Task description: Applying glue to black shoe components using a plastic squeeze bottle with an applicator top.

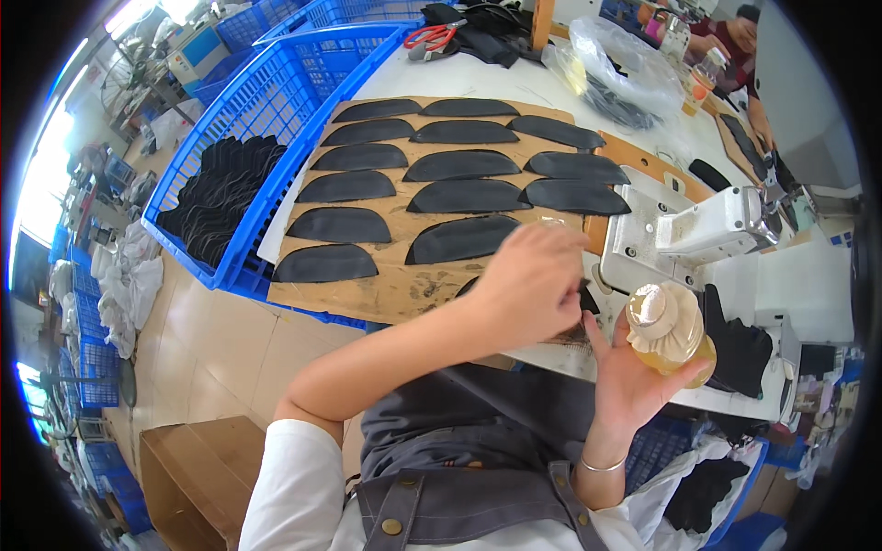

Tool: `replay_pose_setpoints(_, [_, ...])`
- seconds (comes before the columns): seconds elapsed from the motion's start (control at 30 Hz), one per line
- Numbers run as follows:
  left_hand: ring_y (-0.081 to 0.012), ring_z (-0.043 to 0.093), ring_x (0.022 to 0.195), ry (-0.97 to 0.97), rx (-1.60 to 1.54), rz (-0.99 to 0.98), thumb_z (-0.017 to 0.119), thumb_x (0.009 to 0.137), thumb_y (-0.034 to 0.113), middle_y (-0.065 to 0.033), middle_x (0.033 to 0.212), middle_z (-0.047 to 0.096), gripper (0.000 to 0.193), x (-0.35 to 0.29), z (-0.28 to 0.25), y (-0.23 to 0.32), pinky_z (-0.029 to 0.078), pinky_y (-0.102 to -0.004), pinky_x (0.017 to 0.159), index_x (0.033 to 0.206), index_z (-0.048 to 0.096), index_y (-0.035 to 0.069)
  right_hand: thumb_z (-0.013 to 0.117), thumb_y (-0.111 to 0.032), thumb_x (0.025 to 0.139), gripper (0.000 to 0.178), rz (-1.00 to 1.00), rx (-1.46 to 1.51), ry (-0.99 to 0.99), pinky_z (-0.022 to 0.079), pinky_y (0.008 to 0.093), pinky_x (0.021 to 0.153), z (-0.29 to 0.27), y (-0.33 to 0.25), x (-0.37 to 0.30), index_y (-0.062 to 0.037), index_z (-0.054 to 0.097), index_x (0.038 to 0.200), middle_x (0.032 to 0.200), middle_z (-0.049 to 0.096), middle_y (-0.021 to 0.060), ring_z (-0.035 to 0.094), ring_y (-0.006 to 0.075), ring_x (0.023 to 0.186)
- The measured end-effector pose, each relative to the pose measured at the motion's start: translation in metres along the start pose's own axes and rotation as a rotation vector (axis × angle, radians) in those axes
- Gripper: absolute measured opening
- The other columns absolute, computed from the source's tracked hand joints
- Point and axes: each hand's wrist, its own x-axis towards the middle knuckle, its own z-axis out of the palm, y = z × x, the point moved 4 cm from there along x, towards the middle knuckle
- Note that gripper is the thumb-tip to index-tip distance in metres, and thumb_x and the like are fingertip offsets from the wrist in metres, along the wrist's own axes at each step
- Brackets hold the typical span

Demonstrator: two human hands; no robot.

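My right hand [634, 376] is wrapped round a clear bottle [663, 321] of amber liquid, its top covered by a pale, wrinkled wrap. Close beside it, my left hand [537, 280] is curled closed over the near right edge of a brown cardboard sheet [367, 296]. Whatever the left fingers may hold is hidden. Rows of black half-moon pieces [461, 165] lie flat on the cardboard. Under the left hand, another black piece [588, 298] is partly covered.
A blue basket [248, 78] with stacked black pieces [220, 197] stands left of the cardboard. A white sewing machine [703, 230] is at right. Red-handled cutters [432, 37] and a plastic bag [625, 64] lie at the back. Another person [735, 41] sits far right.
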Motion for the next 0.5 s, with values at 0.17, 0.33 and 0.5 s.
replay_pose_setpoints(0.17, [-0.0244, 0.056, 0.105, -0.006, -0.277, -0.282, 0.064, 0.071, 0.005, -0.0136, 0.116, 0.058, 0.013, -0.007, -0.053, -0.022, 0.042, -0.033, 0.089, 0.069, 0.052, 0.002, 0.05, -0.069, 0.076, 0.081, 0.022, 0.067, 0.085, 0.014, 0.0651, 0.104, -0.003, 0.004, 0.003, -0.0222, 0.031, 0.14, 0.147, 0.027, 0.0004, 0.022, 0.0237, 0.136])
replay_pose_setpoints(0.33, [-0.0205, 0.052, 0.108, 0.03, -0.403, -0.406, 0.058, 0.075, -0.001, -0.0147, 0.117, 0.056, 0.012, -0.019, -0.092, -0.031, 0.04, -0.0308, 0.09, 0.071, 0.047, 0.002, 0.052, -0.067, 0.077, 0.08, 0.011, 0.039, 0.06, 0.013, 0.0647, 0.105, -0.004, 0.001, 0.002, -0.0224, 0.031, 0.14, 0.147, 0.027, 0.0005, 0.023, 0.0242, 0.136])
replay_pose_setpoints(0.5, [-0.0178, 0.05, 0.101, 0.113, -0.364, -0.341, 0.054, 0.075, -0.002, -0.0194, 0.117, 0.055, 0.011, -0.021, -0.125, -0.013, 0.038, -0.0293, 0.089, 0.071, 0.044, 0.002, 0.052, -0.066, 0.078, 0.079, 0.026, 0.055, 0.018, 0.013, 0.065, 0.105, -0.005, 0.002, 0.002, -0.0227, 0.03, 0.14, 0.147, 0.027, 0.0006, 0.022, 0.0241, 0.137])
